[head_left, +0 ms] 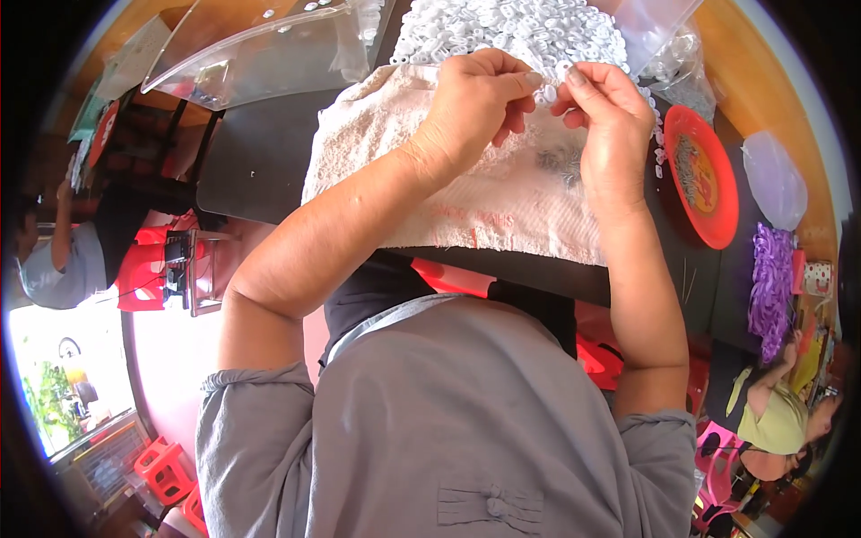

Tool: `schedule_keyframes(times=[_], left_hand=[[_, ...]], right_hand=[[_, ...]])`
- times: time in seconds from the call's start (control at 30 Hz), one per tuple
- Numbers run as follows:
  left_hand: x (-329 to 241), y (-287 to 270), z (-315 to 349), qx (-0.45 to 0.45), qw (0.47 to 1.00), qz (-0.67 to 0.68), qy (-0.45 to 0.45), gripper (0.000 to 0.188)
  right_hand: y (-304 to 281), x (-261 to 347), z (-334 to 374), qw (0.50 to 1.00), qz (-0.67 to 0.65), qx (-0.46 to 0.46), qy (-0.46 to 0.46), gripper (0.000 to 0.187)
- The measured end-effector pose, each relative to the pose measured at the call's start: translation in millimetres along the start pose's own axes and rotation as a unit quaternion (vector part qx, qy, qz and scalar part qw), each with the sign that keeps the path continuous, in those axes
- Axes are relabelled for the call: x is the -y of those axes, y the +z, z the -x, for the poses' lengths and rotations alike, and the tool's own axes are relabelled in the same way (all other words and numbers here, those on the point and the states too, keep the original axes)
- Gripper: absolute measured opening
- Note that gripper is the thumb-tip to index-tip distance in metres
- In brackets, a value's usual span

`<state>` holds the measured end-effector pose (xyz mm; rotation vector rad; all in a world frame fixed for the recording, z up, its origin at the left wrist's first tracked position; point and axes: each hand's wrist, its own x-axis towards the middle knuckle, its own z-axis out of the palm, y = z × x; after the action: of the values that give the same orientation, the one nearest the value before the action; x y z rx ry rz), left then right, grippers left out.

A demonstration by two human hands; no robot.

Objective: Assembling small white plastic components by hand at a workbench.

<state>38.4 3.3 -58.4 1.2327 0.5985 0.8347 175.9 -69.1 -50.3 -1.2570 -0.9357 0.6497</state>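
Both my hands are raised close together over a cream towel on the dark table. Between the thumb and fingers of my right hand is a small white ring-like plastic piece. My left hand is closed in a pinch just beside it; whatever its fingertips hold is too small to make out. Another small white piece shows between the two hands. Beyond them lies a large heap of similar white pieces, with some scattered down the towel's right side.
To the right stands a red plate with small metal-looking bits in it. A clear plastic tray is at the far left. Purple strips and plastic bags lie further right. Other people sit at both sides.
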Motion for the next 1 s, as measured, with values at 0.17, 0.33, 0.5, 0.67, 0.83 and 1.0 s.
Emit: schedule_keyframes(times=[0.17,0.33,0.5,0.67,0.83,1.0], left_hand=[[1,0,0,-0.011,0.998,0.057,-0.003,0.014],[-1,5,4,-0.023,0.999,0.031,0.008,0.014],[-2,5,5,-0.030,0.999,0.000,0.023,0.014],[-3,7,7,-0.032,0.999,-0.033,0.027,0.018],[-3,7,8,-0.036,0.998,-0.032,0.028,0.018],[-2,6,9,-0.036,0.998,-0.024,0.043,0.017]], right_hand=[[-7,1,0,0.999,-0.012,0.022,0.036,0.013],[-5,1,1,0.996,-0.044,0.026,0.072,0.014],[-3,5,3,0.996,-0.047,0.032,0.062,0.015],[-1,5,3,0.997,-0.039,0.034,0.058,0.015],[-1,3,4,0.998,-0.028,0.034,0.033,0.016],[2,5,5,0.999,-0.015,0.032,0.033,0.016]])
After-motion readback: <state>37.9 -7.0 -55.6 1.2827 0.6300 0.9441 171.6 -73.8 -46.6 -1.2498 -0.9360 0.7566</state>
